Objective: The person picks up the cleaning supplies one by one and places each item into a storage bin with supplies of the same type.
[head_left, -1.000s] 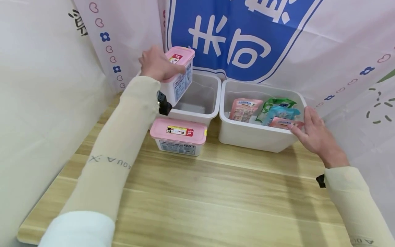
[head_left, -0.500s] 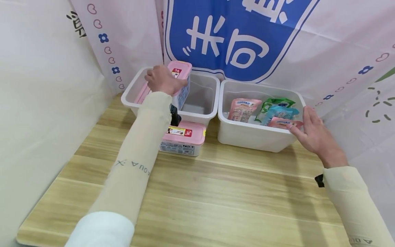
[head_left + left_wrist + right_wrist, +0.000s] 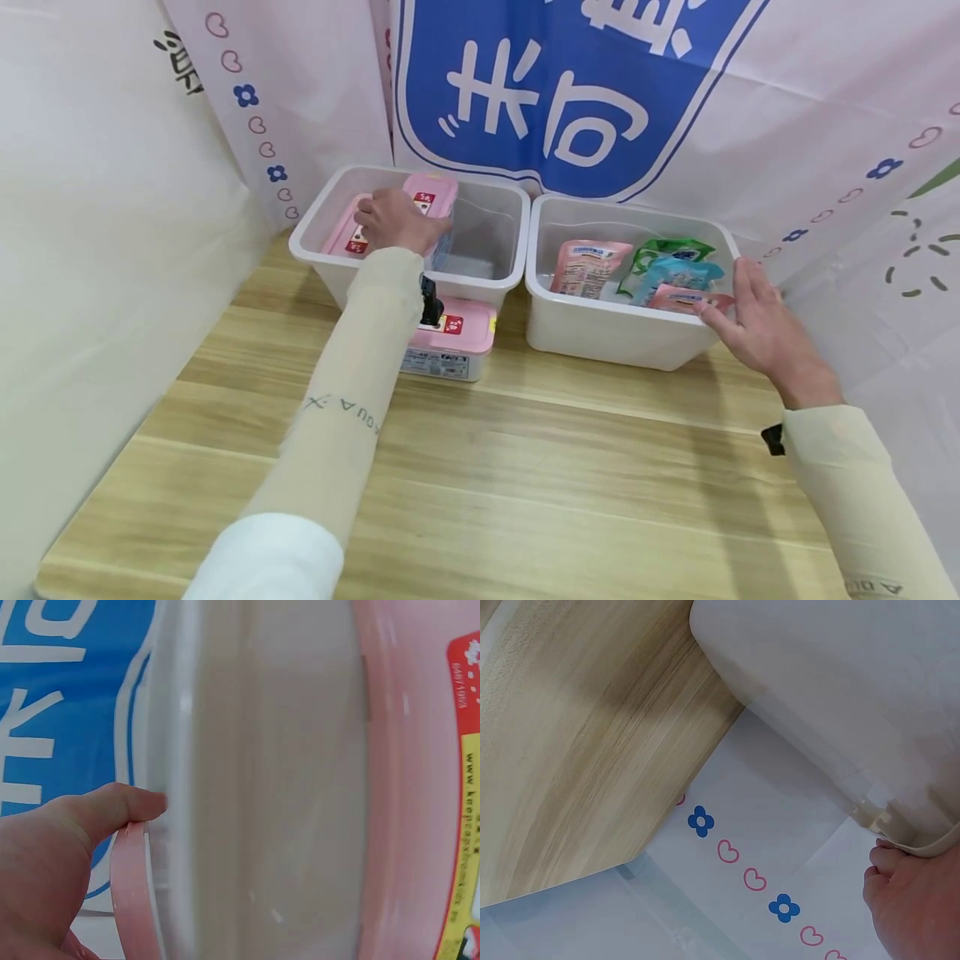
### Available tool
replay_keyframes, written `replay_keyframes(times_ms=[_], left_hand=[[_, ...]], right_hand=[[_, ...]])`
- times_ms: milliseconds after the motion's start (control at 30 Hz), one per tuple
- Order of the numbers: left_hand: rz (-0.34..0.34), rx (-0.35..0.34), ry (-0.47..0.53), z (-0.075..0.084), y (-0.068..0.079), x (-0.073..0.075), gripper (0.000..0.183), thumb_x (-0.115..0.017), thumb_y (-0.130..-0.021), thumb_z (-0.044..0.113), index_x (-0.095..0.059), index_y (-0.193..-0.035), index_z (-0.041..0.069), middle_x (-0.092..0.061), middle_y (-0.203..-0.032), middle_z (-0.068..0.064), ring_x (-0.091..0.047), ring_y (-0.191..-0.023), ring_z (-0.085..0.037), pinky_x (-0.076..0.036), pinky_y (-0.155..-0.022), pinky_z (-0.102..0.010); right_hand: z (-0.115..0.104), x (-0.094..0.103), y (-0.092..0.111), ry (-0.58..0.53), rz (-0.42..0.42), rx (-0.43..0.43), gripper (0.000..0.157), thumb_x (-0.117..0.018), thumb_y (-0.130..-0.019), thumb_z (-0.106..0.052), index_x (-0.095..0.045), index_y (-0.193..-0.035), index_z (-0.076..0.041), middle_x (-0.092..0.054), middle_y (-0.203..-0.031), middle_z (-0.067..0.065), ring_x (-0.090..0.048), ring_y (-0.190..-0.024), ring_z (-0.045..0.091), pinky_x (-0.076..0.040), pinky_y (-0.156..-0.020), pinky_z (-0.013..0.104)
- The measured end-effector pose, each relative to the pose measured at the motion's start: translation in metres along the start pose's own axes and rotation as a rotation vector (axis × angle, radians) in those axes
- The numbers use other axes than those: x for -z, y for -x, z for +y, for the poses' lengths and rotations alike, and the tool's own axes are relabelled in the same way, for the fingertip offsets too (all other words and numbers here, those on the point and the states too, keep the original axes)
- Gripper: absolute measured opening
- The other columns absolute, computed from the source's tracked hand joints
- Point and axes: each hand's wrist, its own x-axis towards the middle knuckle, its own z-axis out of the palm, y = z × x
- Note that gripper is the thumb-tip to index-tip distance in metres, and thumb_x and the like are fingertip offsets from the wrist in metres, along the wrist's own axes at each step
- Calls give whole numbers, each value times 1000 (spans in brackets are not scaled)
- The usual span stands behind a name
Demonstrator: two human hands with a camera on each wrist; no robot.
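In the head view my left hand (image 3: pixel 396 222) grips a pink-lidded plastic box (image 3: pixel 437 190) across its lid, low inside the left white bin (image 3: pixel 322 277). A matching pink-lidded box (image 3: pixel 343 227) lies to its left in that bin, partly covered by the hand. The left wrist view shows the thumb (image 3: pixel 112 808) over the held box's lid edge. My right hand (image 3: pixel 772 337) holds the right end of the right white bin (image 3: pixel 600 332), thumb over the front rim. In the right wrist view its fingers curl under the rim of that bin (image 3: pixel 832 682).
On the wooden table (image 3: pixel 525 467), a third pink-lidded box (image 3: pixel 468 323) stands before the left bin, partly behind my left wrist. Inside the right bin are a pink pouch (image 3: pixel 588 265), a green one (image 3: pixel 678 248), a blue one (image 3: pixel 678 273) and another pink one. A printed curtain hangs behind.
My left hand has lowered the pink-lidded box from above the left bin down into it, beside the other box. My right hand has stayed on the right bin's rim.
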Motion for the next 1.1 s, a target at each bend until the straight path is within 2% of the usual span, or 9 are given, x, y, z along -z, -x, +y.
replay_keyframes(times_ms=[133, 367, 567, 667, 800, 867, 933, 1100], left_hand=[[-5, 17, -20, -4, -2, -8, 93, -78, -86, 53, -42, -152, 0, -54, -145, -19, -51, -132, -35, -49, -117, -47], [-26, 54, -133, -6, -6, -18, 96, -74, -86, 59, -39, -151, -3, -50, -150, -24, -48, -137, -39, -50, -116, -52], [-22, 69, -165, -6, -10, -23, 100, -73, -86, 61, -37, -154, -2, -48, -153, -24, -48, -138, -40, -47, -120, -52], [-38, 77, -169, -5, -12, -26, 101, -74, -86, 61, -37, -154, -3, -48, -153, -25, -47, -139, -41, -46, -120, -52], [-52, 76, -192, -5, -14, -28, 100, -74, -86, 61, -37, -153, -4, -47, -153, -27, -46, -140, -44, -44, -121, -54], [-50, 74, -196, -6, -16, -29, 100, -74, -86, 61, -37, -153, -4, -48, -152, -27, -47, -140, -44, -44, -121, -54], [-53, 74, -202, -6, -16, -30, 100, -74, -85, 61, -38, -153, -3, -48, -151, -27, -48, -138, -43, -46, -119, -54], [-69, 75, -252, -6, -18, -31, 97, -72, -86, 61, -40, -152, -2, -51, -147, -25, -51, -130, -40, -51, -112, -53]], right_hand=[[1, -1, -1, -2, -5, 4, 99, -41, -108, -61, 19, -167, -8, 21, -177, 16, 8, -163, 50, -10, -123, 81], [4, -2, -1, -27, 19, 22, 98, -43, -108, -59, 18, -167, -11, 19, -178, 14, 4, -163, 51, -12, -122, 82], [4, -3, -3, -41, 62, 53, 94, -46, -108, -54, 8, -170, -9, 3, -178, 21, -14, -155, 56, -22, -115, 84], [4, -3, -3, -33, 50, 42, 95, -46, -107, -55, 9, -169, -9, 5, -178, 21, -12, -157, 56, -21, -116, 83], [4, -2, -3, -20, 7, 13, 98, -43, -108, -58, 17, -167, -10, 19, -177, 15, 5, -163, 52, -11, -122, 82], [4, -2, -3, -19, 4, 10, 98, -43, -108, -58, 17, -167, -9, 20, -177, 14, 7, -163, 50, -10, -122, 82], [4, -1, -3, -14, 2, 7, 97, -42, -108, -58, 18, -167, -9, 21, -177, 14, 9, -163, 49, -9, -123, 81], [2, 0, -2, -11, 0, 4, 98, -42, -108, -58, 18, -167, -9, 19, -177, 16, 2, -161, 55, -15, -120, 84]])
